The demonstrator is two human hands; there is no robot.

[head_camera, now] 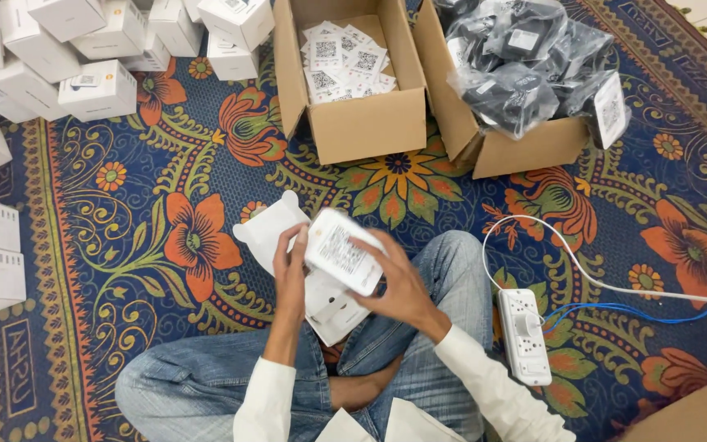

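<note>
Floral carpet [165, 172], cardboard boxes [353, 123], white cartons [96, 90], power strip [524, 336]

**Small white device held over an open carton**

Seated cross-legged in jeans on a floral carpet [165, 188]. Left hand [290, 266] and right hand [398, 286] both gripping a small white device [344, 250], label side up, above an opened white carton [288, 245]. Ahead: a cardboard box of printed slips [353, 123], another of bagged black parts [525, 143]. White power strip [524, 336] at right; stacked white boxes [100, 49] at left.
</note>
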